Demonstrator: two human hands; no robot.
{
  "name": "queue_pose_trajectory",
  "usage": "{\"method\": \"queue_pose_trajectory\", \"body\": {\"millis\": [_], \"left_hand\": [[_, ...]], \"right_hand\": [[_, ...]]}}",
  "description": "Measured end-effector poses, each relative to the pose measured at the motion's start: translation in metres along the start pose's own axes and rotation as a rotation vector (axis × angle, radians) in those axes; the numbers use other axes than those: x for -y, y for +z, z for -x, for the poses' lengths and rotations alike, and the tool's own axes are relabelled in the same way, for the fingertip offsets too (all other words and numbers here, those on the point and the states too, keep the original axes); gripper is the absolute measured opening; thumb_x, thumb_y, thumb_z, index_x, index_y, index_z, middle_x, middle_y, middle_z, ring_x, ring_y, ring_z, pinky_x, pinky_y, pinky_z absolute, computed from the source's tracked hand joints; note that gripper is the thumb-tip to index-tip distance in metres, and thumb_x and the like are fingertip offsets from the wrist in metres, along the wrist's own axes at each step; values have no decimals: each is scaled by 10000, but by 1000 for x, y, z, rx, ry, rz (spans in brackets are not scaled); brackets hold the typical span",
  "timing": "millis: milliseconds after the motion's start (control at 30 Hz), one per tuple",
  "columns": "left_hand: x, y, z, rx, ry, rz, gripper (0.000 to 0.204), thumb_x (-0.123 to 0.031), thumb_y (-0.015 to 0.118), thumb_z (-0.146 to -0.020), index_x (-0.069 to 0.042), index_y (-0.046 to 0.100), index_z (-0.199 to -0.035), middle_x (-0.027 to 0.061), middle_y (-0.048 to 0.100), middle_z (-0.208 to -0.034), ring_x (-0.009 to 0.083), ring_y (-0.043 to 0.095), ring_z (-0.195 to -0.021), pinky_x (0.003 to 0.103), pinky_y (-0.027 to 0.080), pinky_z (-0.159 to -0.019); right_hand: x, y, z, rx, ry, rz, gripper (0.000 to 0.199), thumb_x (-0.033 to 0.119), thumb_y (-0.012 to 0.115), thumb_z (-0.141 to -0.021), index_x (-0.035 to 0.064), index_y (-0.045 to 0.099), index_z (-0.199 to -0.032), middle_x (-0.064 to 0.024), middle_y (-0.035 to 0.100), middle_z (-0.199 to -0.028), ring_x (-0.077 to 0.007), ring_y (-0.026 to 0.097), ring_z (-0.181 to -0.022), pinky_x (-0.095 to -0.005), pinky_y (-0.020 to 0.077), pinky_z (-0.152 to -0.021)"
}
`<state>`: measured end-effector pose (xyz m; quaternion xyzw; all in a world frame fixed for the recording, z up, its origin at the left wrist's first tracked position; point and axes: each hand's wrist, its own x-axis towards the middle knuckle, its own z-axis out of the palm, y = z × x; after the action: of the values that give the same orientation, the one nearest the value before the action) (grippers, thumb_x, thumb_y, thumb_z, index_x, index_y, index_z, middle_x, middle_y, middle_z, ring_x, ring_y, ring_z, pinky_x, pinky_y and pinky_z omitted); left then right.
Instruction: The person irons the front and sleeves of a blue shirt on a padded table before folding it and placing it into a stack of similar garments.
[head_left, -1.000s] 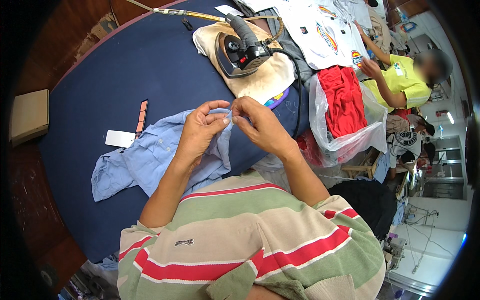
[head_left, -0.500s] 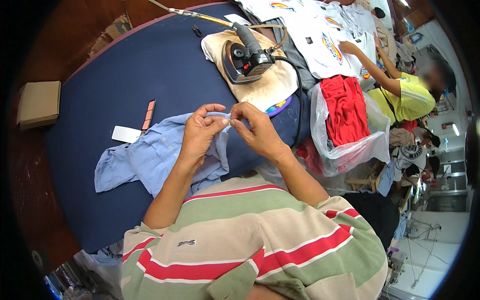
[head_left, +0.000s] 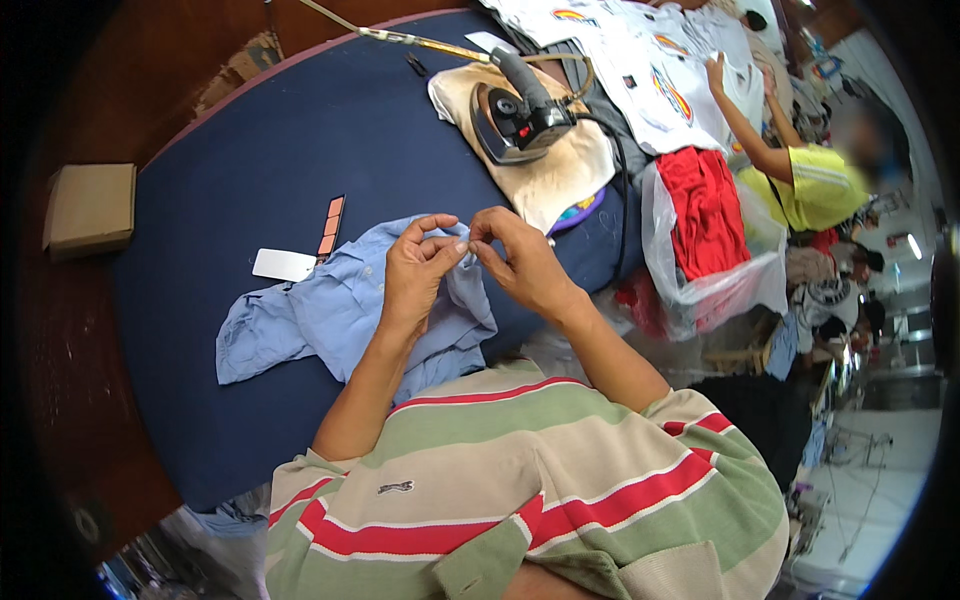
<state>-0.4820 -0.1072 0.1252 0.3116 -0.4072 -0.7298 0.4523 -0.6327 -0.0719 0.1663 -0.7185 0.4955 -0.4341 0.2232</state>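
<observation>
A light blue shirt [head_left: 345, 300] lies rumpled on the navy-covered table in front of me, with small buttons along it. Over its right part, my left hand [head_left: 420, 265] pinches with thumb and forefinger. Right beside it my right hand [head_left: 515, 260] makes the same pinch, and the fingertips meet at the shirt's upper right edge. What sits between them is too small and hidden to make out. At the shirt's far edge lie a white tag [head_left: 284, 264] and a dark strip with salmon-coloured panels [head_left: 332, 228].
An iron [head_left: 525, 115] with hose and cord rests on a stained tan cloth [head_left: 560, 190] beyond my right hand. A cardboard box [head_left: 92, 210] stands at left. Red fabric [head_left: 703, 215] fills a plastic-lined bin at right. A co-worker in yellow [head_left: 815, 190] handles white shirts [head_left: 640, 80].
The whole scene has shifted slightly to the right in the picture. My hands keep their pinch at the shirt's edge. The co-worker's near hand has moved away from the printed white shirt.
</observation>
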Motion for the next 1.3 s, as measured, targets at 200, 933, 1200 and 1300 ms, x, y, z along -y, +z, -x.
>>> {"method": "queue_pose_trajectory", "body": {"millis": [200, 933, 1200, 1300], "left_hand": [[1, -24, -2, 126, -99, 60, 313, -29, 638, -805, -12, 519, -1094, 52, 659, -828, 58, 582, -741, 179, 433, -693], [1, -26, 8, 239, -239, 166, 310, -64, 627, -831, -40, 490, -1108, 62, 660, -848, 91, 618, -776, 212, 487, -685], [-9, -28, 7, 268, -267, 399, 283, -95, 604, -851, -121, 494, -1110, 29, 634, -933, 130, 617, -836, 283, 508, -750], [-16, -27, 7, 269, -248, 372, 293, -88, 604, -850, -115, 488, -1118, 24, 633, -911, 131, 620, -823, 272, 509, -743]], "right_hand": [[16, 23, 10, -73, 237, 15, 140, 44, 610, -791, 21, 537, -909, -117, 550, -838, -247, 534, -687, -323, 426, -603], [36, 28, 23, -67, 316, 164, 170, 126, 583, -819, 27, 528, -946, -157, 584, -850, -305, 577, -753, -353, 448, -666], [7, 30, 4, -151, 493, -389, 285, 240, 475, -925, 29, 488, -1116, -86, 578, -918, -151, 552, -817, -307, 451, -689], [11, 40, 12, -221, 393, -376, 281, 284, 455, -942, 28, 533, -1027, -27, 548, -865, -103, 487, -813, -250, 417, -699]]}}
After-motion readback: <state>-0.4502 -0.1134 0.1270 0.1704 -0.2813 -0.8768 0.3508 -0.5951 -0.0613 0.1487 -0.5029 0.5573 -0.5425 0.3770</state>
